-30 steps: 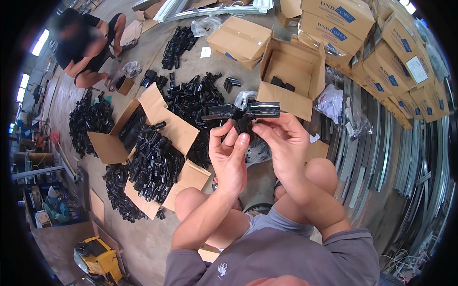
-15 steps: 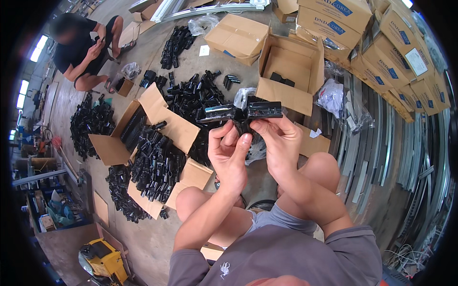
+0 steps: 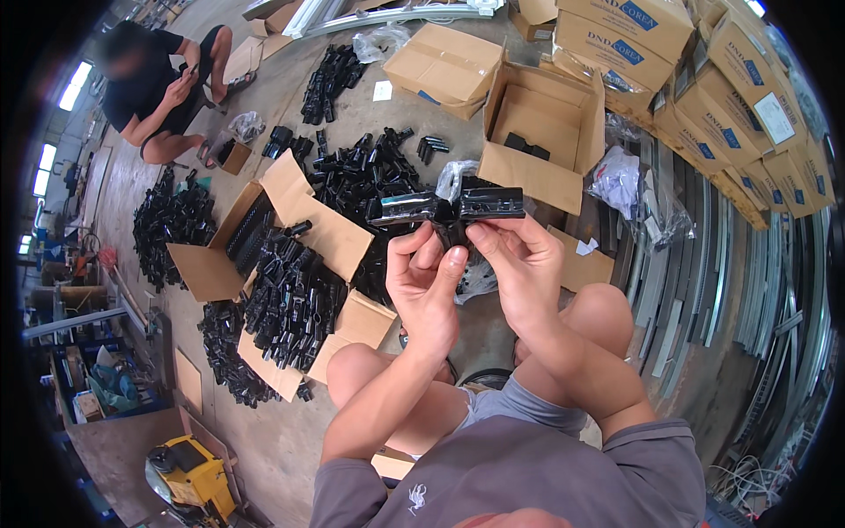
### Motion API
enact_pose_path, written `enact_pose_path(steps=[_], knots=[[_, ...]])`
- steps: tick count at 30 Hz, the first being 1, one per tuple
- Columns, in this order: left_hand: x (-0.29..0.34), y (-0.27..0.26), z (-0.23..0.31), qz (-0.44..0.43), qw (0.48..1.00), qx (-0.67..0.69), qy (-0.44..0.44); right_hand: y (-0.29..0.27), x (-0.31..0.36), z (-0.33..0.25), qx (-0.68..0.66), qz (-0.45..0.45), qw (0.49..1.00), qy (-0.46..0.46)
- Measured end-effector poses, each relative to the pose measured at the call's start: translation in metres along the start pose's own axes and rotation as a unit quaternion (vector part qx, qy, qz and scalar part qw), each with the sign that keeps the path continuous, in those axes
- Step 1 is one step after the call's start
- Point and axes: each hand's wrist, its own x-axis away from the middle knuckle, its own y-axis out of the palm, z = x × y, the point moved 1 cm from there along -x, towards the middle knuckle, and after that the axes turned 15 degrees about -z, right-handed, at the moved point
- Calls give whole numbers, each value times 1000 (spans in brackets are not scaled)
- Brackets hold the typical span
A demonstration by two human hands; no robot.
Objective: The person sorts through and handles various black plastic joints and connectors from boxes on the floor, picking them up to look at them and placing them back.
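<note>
A glossy black T-shaped part (image 3: pixel 490 203) is held up in front of me, its two arms spread left and right. From the left, my left hand (image 3: pixel 427 299) pinches it near its short middle stem, thumb pointing up. My right hand (image 3: pixel 526 273) grips the right side, with the thumb by the stem and fingers behind the right arm. Whether it is one piece or two pressed together, I cannot tell. Behind it lies a heap of similar black parts (image 3: pixel 365 172), partly hidden by the held part and my hands.
An opened carton (image 3: pixel 207 271) overflows with black parts at left. Another open carton (image 3: pixel 537 180) stands beyond my right hand. Stacked boxes (image 3: pixel 616 44) and long metal profiles (image 3: pixel 678 308) line the right. A person (image 3: pixel 163 97) squats at far left beside more heaps.
Both hands keep the same grip on the black part, which stays almost in place. The surroundings have shifted slightly in the picture.
</note>
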Motion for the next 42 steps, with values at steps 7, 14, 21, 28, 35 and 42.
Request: enact_pose_path(steps=[7,14,21,28,35,42], knots=[[-1,3,1,-2,1000,-4,-3,-3,-3,3,18,1,1000,-8],[0,1,-1,-9,1000,-9,1,-3,1,8,59,11,997,-48],[0,-1,0,3,1000,-7,-3,-3,0,-2,194,-2,978,-82],[1,1,0,-2,1000,-8,-1,5,-2,-2,142,21,988,-58],[0,2,-1,-2,999,-40,2,-9,-6,13,246,2,964,-100],[0,1,-1,12,999,15,-26,1,2,6,248,10,964,-90]])
